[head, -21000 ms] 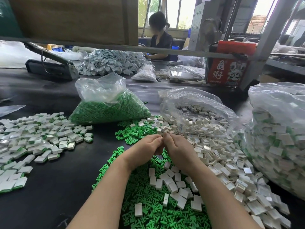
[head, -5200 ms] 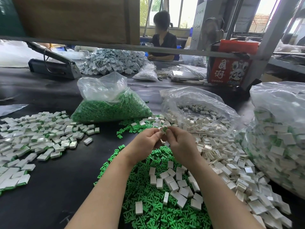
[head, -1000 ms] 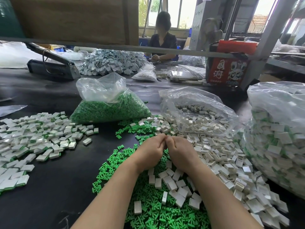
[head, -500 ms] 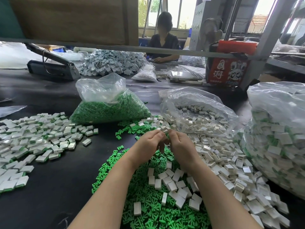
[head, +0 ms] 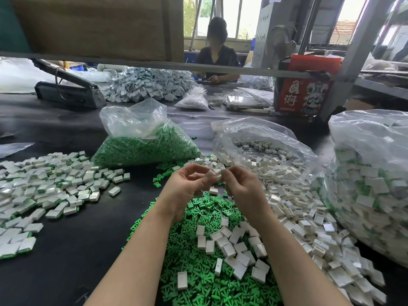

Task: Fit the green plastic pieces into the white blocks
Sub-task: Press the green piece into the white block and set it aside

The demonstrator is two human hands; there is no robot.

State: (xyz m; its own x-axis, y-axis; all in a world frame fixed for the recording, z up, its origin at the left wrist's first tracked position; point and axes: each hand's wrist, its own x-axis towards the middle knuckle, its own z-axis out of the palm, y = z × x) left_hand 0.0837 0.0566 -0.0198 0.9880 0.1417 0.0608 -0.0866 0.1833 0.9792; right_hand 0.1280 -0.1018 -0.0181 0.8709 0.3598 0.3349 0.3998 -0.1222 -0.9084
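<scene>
Both hands meet just above the loose green pieces [head: 198, 250] heaped on the black table [head: 77, 250]. Left hand [head: 187, 186] and right hand [head: 240, 188] pinch one white block [head: 215, 173] betw. fingertips; whether a green insert is already in it can't be told. More white blocks [head: 293, 195] spill right of the heap; finished ones [head: 44, 186] lie well left. Parts look light, rigid, smooth plastic, prob. slippery, so best held by the block's narrow edges, opening kept clear.
</scene>
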